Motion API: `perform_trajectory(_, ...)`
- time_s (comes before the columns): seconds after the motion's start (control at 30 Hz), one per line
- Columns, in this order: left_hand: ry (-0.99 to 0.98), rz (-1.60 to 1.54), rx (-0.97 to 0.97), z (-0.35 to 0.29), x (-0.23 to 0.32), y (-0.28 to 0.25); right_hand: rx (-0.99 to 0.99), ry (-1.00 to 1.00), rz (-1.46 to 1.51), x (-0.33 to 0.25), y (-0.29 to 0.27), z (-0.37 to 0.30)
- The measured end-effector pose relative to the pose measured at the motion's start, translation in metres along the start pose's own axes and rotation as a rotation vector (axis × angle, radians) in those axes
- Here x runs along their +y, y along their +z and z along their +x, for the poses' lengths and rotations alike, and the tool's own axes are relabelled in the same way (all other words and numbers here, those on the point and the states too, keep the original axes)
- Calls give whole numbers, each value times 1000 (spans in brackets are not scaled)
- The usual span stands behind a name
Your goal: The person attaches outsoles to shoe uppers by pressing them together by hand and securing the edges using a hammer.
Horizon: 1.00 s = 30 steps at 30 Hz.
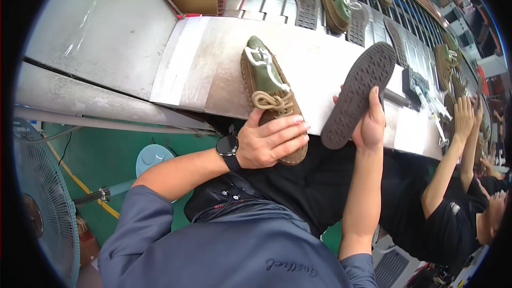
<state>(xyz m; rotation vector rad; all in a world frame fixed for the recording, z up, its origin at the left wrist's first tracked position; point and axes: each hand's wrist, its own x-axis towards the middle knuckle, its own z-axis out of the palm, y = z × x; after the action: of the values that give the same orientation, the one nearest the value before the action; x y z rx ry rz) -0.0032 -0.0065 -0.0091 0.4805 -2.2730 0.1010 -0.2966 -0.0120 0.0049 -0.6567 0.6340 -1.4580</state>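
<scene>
From the head camera we see our left hand (pixel 272 141) gripping a brown and green shoe (pixel 271 96) at its heel, over the near edge of the metal table (pixel 208 58). Just right, our right hand (pixel 370 122) clasps a dark sole (pixel 357 93), tread up.

In my left hand (pixel 269 141) I see a shoe (pixel 272 98) of matt brown suede-like cloth with a green fabric tongue and rough cord laces. My right hand (pixel 370 122) grips a dull, dimpled dark rubber sole (pixel 358 93). Beyond both hands, the bench (pixel 213 58) looks like scuffed, faintly glossy metal.
</scene>
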Motion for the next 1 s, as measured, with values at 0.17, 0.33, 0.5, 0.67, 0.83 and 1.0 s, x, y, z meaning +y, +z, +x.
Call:
perform_trajectory(0.17,11,-47,-9,20,-5,-17,90,-107,-180,1,25,0)
perform_trajectory(0.33,-298,-606,153,131,-42,-97,57,-156,-134,-2,27,2)
perform_trajectory(0.5,-530,-1013,218,159,-83,-70,110,-221,-67,2,52,-16)
perform_trajectory(0.67,-471,-1341,150,170,-89,-71,-139,-271,-217,-8,121,-38)
perform_trajectory(0.83,-458,-1332,73,178,-76,-74,-139,-250,-252,-10,153,-20)
perform_trajectory(1.0,-538,-1393,13,181,-67,-87,-139,-227,-342,-11,154,-17)
